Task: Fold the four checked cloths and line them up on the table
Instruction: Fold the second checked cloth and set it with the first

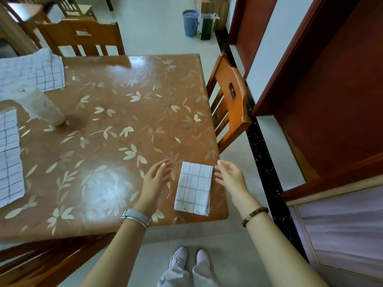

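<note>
Brown table (124, 125) with a glossy leaf-pattern cover fills most of my view, with a wooden chair (232, 100) on its right side and another (80, 36) at the far side. On the near right corner lies 1 folded cloth (194, 189), a narrow rectangle whose long axis runs away from the near edge, its far end leaning slightly right.

The left hand (154, 179) hovers just beside its left edge and the right hand (229, 176) just beside its right edge. Both have relaxed, parted fingers, hold nothing, and as far as I can see neither touches the fabric.

I judge that 1 cloth is done and placed. The unfolded cloths are well apart from it, across the table to the left. A crumpled checked heap (31, 71) sits at the far left corner, and I cannot tell whether it is 1 cloth or 2. A flat checked cloth (9, 160) lies along the left edge, partly out of frame. A pale translucent container (44, 108), blurred, stands between those 2.

The next reach therefore goes leftward, and the left hand is the nearer one. Since the folded piece sits hard against the right corner, the row can only grow to its left, so I would keep later folds parallel to its long axis.
</note>
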A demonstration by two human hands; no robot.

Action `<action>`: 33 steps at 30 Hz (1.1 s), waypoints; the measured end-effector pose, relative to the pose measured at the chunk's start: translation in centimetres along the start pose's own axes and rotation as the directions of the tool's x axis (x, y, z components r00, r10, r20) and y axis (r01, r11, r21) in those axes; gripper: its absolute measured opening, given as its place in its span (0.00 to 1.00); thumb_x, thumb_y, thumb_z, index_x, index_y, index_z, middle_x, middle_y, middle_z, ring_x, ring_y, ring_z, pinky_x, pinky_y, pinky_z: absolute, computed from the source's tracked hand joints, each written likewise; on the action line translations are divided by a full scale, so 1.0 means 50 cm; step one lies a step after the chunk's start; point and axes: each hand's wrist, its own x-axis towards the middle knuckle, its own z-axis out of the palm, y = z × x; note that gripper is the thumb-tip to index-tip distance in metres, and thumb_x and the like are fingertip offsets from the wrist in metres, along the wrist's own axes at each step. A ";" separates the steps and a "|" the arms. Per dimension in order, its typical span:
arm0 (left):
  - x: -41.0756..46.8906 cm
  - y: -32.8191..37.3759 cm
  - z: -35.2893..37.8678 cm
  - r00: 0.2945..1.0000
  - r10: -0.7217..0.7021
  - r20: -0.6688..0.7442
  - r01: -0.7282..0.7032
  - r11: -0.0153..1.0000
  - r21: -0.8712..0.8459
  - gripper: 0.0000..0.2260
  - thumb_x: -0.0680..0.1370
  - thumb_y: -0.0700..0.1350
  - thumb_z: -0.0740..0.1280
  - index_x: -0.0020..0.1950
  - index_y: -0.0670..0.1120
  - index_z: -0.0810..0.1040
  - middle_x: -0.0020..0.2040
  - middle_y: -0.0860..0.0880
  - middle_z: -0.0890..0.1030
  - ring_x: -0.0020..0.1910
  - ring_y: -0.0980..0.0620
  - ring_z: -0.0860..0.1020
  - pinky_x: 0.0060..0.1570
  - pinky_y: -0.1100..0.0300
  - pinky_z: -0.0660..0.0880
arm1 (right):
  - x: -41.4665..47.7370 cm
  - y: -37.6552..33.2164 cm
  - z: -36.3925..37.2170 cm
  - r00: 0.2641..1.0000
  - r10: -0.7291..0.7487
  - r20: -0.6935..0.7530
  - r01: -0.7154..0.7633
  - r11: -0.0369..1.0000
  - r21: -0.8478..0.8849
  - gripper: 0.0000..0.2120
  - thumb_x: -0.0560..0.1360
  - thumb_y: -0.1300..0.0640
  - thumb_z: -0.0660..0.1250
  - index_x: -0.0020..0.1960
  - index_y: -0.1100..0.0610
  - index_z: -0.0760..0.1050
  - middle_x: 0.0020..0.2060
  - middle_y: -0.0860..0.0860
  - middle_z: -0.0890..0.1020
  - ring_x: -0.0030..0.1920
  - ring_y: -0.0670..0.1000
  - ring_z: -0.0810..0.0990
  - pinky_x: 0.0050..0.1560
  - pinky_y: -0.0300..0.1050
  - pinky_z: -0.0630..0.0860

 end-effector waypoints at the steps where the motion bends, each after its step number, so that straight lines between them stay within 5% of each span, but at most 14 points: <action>1: -0.008 0.016 -0.006 1.000 0.023 -0.004 -0.023 0.999 -0.039 0.12 0.84 0.47 0.59 0.63 0.48 0.78 0.59 0.49 0.82 0.60 0.51 0.80 0.59 0.54 0.77 | -0.006 -0.016 0.003 0.999 -0.020 0.027 0.020 1.000 -0.004 0.12 0.80 0.47 0.62 0.61 0.50 0.73 0.55 0.48 0.80 0.52 0.45 0.80 0.44 0.34 0.77; 11: -0.110 0.111 -0.113 0.965 0.174 -0.197 -0.214 0.956 -0.202 0.14 0.84 0.51 0.55 0.62 0.50 0.77 0.62 0.49 0.81 0.62 0.50 0.79 0.61 0.52 0.75 | -0.076 -0.148 0.080 0.899 -0.197 0.392 0.199 0.979 0.037 0.22 0.81 0.38 0.53 0.68 0.46 0.72 0.63 0.46 0.79 0.60 0.47 0.80 0.57 0.42 0.78; 20: -0.248 0.118 -0.260 0.868 0.157 -0.470 -0.315 0.908 -0.278 0.15 0.85 0.49 0.53 0.63 0.49 0.78 0.62 0.47 0.81 0.61 0.49 0.80 0.59 0.51 0.76 | -0.190 -0.167 0.213 0.773 -0.201 0.601 0.146 0.979 0.140 0.21 0.82 0.42 0.54 0.68 0.51 0.72 0.60 0.51 0.81 0.59 0.52 0.81 0.62 0.53 0.77; 33: -0.468 0.091 -0.488 0.706 0.208 -0.677 -0.474 0.849 -0.233 0.16 0.85 0.50 0.56 0.67 0.47 0.76 0.63 0.46 0.80 0.62 0.46 0.79 0.62 0.48 0.75 | -0.423 -0.144 0.402 0.586 -0.216 0.781 0.200 0.973 0.118 0.21 0.82 0.42 0.54 0.67 0.51 0.73 0.59 0.52 0.82 0.55 0.54 0.83 0.58 0.55 0.79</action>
